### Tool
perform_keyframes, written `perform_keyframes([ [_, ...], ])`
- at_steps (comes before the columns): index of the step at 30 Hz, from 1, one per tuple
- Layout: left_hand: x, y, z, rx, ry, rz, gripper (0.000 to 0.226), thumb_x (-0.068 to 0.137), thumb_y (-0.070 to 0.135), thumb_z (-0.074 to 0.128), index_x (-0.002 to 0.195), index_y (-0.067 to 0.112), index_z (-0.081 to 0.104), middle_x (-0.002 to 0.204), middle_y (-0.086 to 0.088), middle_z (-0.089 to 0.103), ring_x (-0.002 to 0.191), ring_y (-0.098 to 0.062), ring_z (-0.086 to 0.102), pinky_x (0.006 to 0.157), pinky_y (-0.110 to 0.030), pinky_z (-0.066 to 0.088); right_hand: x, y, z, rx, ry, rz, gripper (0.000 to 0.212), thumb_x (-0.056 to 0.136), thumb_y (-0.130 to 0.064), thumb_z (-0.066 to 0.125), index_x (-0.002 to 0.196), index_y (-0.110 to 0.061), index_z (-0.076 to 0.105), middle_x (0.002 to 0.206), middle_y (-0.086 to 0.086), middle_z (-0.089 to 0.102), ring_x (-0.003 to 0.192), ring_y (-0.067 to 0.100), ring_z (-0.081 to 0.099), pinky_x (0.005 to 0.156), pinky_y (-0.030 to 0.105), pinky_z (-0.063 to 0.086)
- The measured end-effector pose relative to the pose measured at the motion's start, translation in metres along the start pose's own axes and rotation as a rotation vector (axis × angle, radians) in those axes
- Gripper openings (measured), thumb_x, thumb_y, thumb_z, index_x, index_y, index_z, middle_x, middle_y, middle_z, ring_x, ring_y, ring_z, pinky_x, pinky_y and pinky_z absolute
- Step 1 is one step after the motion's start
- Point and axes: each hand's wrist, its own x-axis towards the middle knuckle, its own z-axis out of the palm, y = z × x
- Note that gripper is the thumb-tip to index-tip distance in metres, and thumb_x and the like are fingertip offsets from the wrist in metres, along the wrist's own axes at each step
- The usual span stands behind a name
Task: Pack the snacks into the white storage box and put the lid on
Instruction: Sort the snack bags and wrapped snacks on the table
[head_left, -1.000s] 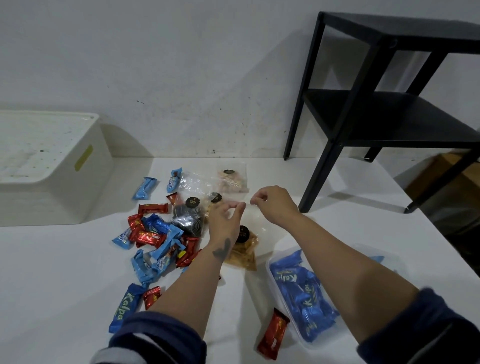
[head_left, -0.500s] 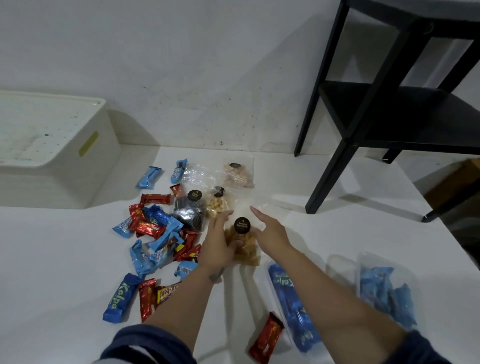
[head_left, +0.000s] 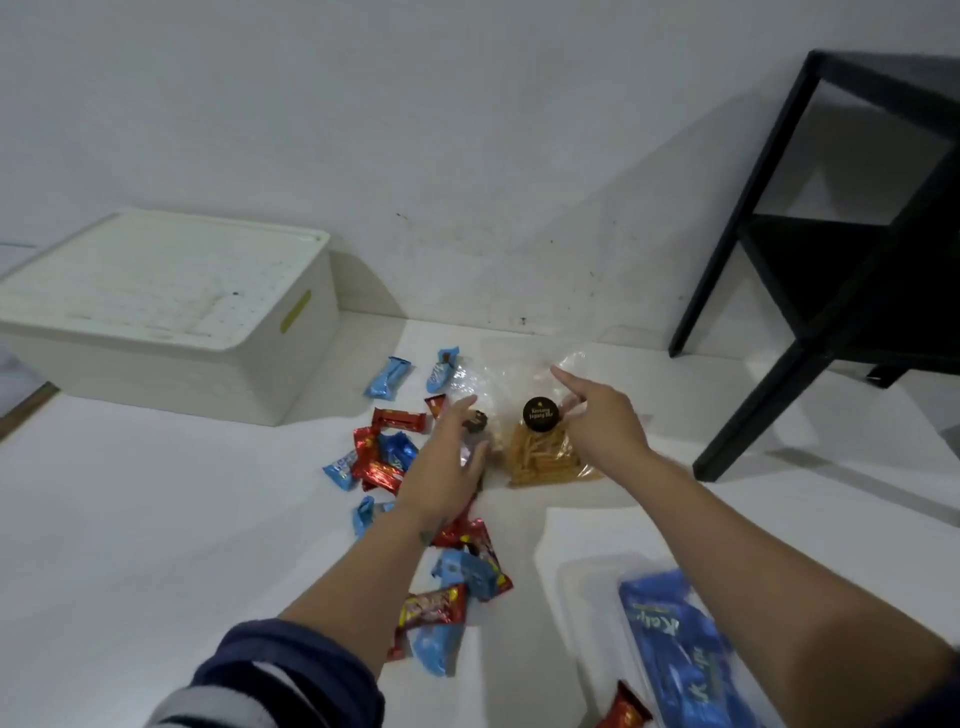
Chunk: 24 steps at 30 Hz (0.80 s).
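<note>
The white storage box (head_left: 291, 374) stands at the back left with its lid (head_left: 156, 280) on. Several red and blue wrapped snacks (head_left: 384, 457) lie scattered on the white table (head_left: 156, 519). A clear bag of orange sticks (head_left: 540, 457) with a round black label sits in the middle. My left hand (head_left: 447, 462) reaches over the pile with fingers straight, above a dark clear bag that it mostly hides. My right hand (head_left: 597, 421) stretches past the sticks bag, forefinger extended toward another clear bag (head_left: 566, 364) behind it. Neither hand holds anything.
A clear plastic tub (head_left: 576, 582) with blue snack packs (head_left: 675, 639) sits at the near right. A red bar (head_left: 623, 712) lies at the bottom edge. A black shelf unit (head_left: 810, 312) stands on the table at the right, against the wall.
The view has shifted left and closer. Both hands have let go of the bag of orange sticks, which now lies on the table, and have reached farther forward past it.
</note>
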Motion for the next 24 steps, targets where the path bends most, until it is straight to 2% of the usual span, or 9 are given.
perform_keyframes([
  [3, 0.024, -0.039, -0.042, 0.263, -0.046, 0.0, 0.037, 0.096, 0.027, 0.05, 0.133, 0.023, 0.047, 0.138, 0.002, 0.045, 0.115, -0.013, 0.051, 0.094, -0.027, 0.045, 0.027, -0.035, 0.015, -0.023, 0.009, -0.04, 0.068, 0.083, 0.008, 0.044, 0.135, -0.035, 0.05, 0.082, -0.015, 0.055, 0.077, 0.013, 0.056, 0.076, 0.033, 0.052],
  [7, 0.058, -0.103, -0.083, 0.444, -0.114, -0.125, 0.04, 0.097, 0.033, 0.047, 0.134, 0.017, 0.047, 0.144, -0.003, 0.039, 0.13, -0.021, 0.04, 0.107, -0.035, 0.037, 0.071, -0.074, 0.055, 0.006, 0.011, -0.048, 0.069, 0.082, 0.011, 0.047, 0.135, -0.034, 0.051, 0.083, -0.012, 0.056, 0.087, 0.016, 0.058, 0.082, 0.032, 0.051],
  [9, 0.071, -0.129, -0.095, 0.539, -0.221, -0.18, 0.05, 0.098, 0.041, 0.041, 0.141, 0.016, 0.038, 0.151, -0.006, 0.03, 0.139, -0.023, 0.029, 0.115, -0.039, 0.027, 0.093, -0.09, 0.079, 0.015, 0.006, -0.05, 0.071, 0.081, 0.012, 0.046, 0.137, -0.031, 0.049, 0.081, -0.011, 0.055, 0.09, 0.015, 0.058, 0.086, 0.031, 0.05],
  [11, 0.078, -0.146, -0.101, 0.631, -0.369, -0.21, 0.065, 0.097, 0.052, 0.032, 0.149, 0.015, 0.022, 0.159, -0.008, 0.012, 0.147, -0.024, 0.01, 0.119, -0.047, 0.014, 0.114, -0.101, 0.1, 0.029, 0.009, -0.04, 0.071, 0.082, 0.013, 0.045, 0.138, -0.031, 0.048, 0.083, -0.01, 0.056, 0.091, 0.016, 0.058, 0.086, 0.032, 0.051],
  [14, 0.079, -0.167, -0.1, 0.721, -0.532, -0.203, 0.076, 0.095, 0.061, 0.015, 0.153, 0.016, -0.005, 0.159, -0.005, -0.017, 0.147, -0.023, -0.016, 0.119, -0.051, -0.001, 0.15, -0.113, 0.136, 0.024, 0.031, -0.024, 0.07, 0.083, 0.01, 0.044, 0.138, -0.034, 0.047, 0.101, -0.005, 0.061, 0.098, 0.017, 0.06, 0.086, 0.029, 0.051],
  [16, 0.075, -0.176, -0.096, 0.769, -0.515, -0.165, 0.076, 0.093, 0.062, 0.008, 0.151, 0.017, -0.012, 0.157, -0.005, -0.023, 0.145, -0.023, -0.022, 0.119, -0.052, -0.004, 0.174, -0.121, 0.158, 0.056, 0.05, -0.007, 0.068, 0.085, 0.009, 0.043, 0.138, -0.034, 0.047, 0.1, -0.006, 0.058, 0.095, 0.014, 0.057, 0.087, 0.028, 0.05],
  [20, 0.07, -0.185, -0.091, 0.703, -0.424, -0.152, 0.077, 0.09, 0.066, 0.004, 0.15, 0.021, -0.016, 0.154, -0.001, -0.029, 0.141, -0.02, -0.029, 0.117, -0.05, -0.013, 0.216, -0.133, 0.194, 0.172, 0.101, -0.011, 0.063, 0.088, 0.008, 0.04, 0.137, -0.03, 0.049, 0.103, -0.006, 0.048, 0.096, 0.011, 0.05, 0.094, 0.028, 0.049],
  [24, 0.07, -0.187, -0.091, 0.696, -0.4, -0.124, 0.09, 0.066, 0.072, -0.022, 0.142, 0.025, -0.027, 0.149, 0.001, -0.037, 0.137, -0.021, -0.036, 0.112, -0.047, -0.021, 0.244, -0.134, 0.221, 0.256, 0.094, 0.012, 0.068, 0.085, 0.014, 0.038, 0.137, -0.029, 0.051, 0.107, -0.004, 0.048, 0.095, 0.011, 0.051, 0.08, 0.018, 0.044],
])
